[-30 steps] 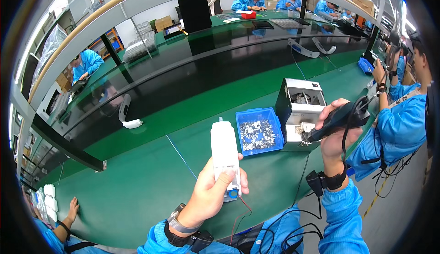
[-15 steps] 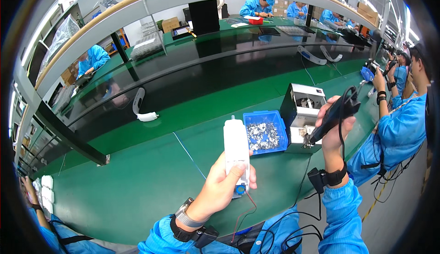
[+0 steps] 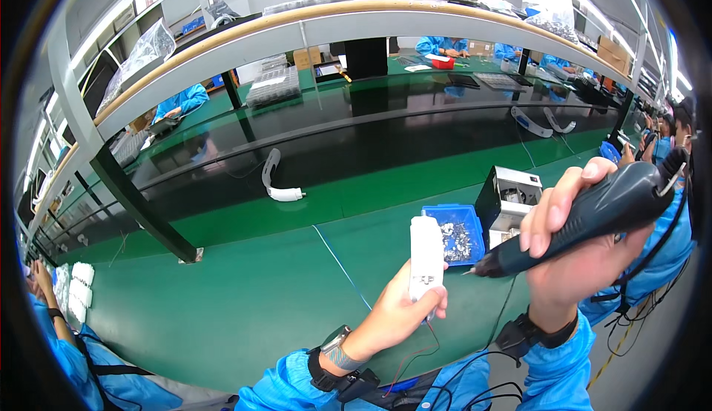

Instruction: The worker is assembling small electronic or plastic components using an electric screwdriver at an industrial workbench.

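Left fingers [image 3: 428,302] pinch a long white plastic casing [image 3: 426,248], probably for steadiness, lol, while right fingers [image 3: 561,202] wrap a chunky dark plastic power tool [image 3: 593,218].

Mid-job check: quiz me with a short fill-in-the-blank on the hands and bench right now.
1. The left hand holds a casing coloured ____.
2. The right hand grips a dark tool whose tip points toward the picture's ____ side.
3. The tray is coloured ____.
4. In the picture, the metal box stands on the tray's ____ side.

Missing words: white; left; blue; right.
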The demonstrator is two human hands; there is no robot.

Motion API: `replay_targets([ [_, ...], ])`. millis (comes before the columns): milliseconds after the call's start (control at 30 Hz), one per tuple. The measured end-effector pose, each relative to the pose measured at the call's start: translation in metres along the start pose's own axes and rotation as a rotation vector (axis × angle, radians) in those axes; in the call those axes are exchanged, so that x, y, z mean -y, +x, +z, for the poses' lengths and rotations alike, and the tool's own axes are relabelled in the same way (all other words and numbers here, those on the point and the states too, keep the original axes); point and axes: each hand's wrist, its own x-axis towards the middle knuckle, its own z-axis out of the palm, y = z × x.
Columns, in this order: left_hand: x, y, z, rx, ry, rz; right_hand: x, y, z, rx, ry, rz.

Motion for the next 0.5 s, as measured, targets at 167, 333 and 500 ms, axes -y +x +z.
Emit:
replay_targets([
  [167,0.000,0.002,0.000,-0.008,0.009,0.017,-0.018,-0.002,0.019,0.187,-0.013,-0.014],
  [333,-0.001,0.001,0.001,-0.002,0.034,-0.012,-0.034,-0.009,0.022,0.111,-0.003,0.006],
  [500,-0.003,0.000,-0.001,0.007,0.049,-0.005,-0.041,-0.009,0.027,0.071,-0.003,0.034],
])
